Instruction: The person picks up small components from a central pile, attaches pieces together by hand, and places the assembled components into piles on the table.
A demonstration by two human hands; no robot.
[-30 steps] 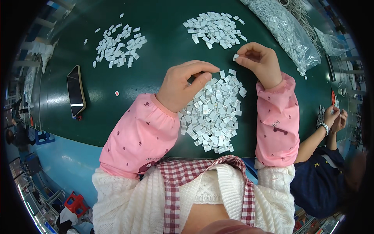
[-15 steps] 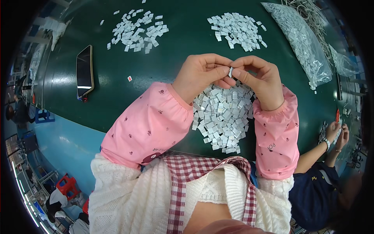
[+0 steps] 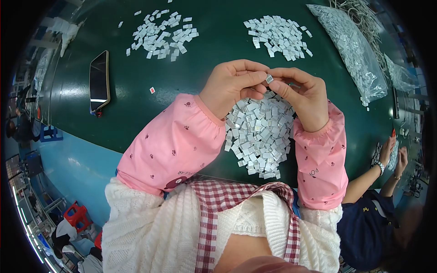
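The small white piece (image 3: pixel 270 78) is pinched between the thumb and forefinger of my right hand (image 3: pixel 308 93), over the far end of the nearest white pile (image 3: pixel 259 132) on the green table (image 3: pixel 218 41). My left hand (image 3: pixel 231 84) meets it with fingertips; I cannot tell whether they grip too.

A phone (image 3: pixel 99 82) with a dark screen lies at ten o'clock on the green table (image 3: pixel 214 36). Pale cables (image 3: pixel 364 22) bunch near two o'clock; a slim black rod (image 3: pixel 395 103) rests toward three. A co-worker in navy (image 3: pixel 364 227) is at four. A red stool (image 3: pixel 77 216) stands at eight, a blue stool (image 3: pixel 51 133) at nine.
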